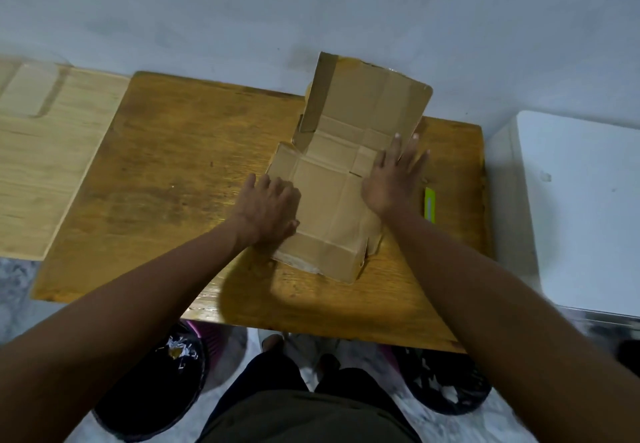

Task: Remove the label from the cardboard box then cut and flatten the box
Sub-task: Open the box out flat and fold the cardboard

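A brown cardboard box (332, 193), cut open and mostly flat, lies on the wooden table (180, 179). Its far panel (367, 96) still stands up, tilted against the wall. My left hand (266, 208) presses on the box's left edge, fingers curled over it. On the right side of the cardboard my right hand (393, 175) lies flat, palm down with fingers spread. A yellow-green cutter (429, 204) rests on the table just right of the box, partly hidden by my right forearm. No label shows on the visible cardboard.
A lighter wooden board (45, 151) adjoins the table on the left. A white appliance (581, 210) stands at the right. Two black bins with scraps, one (162, 380) and another (446, 383), sit on the floor under the table's near edge.
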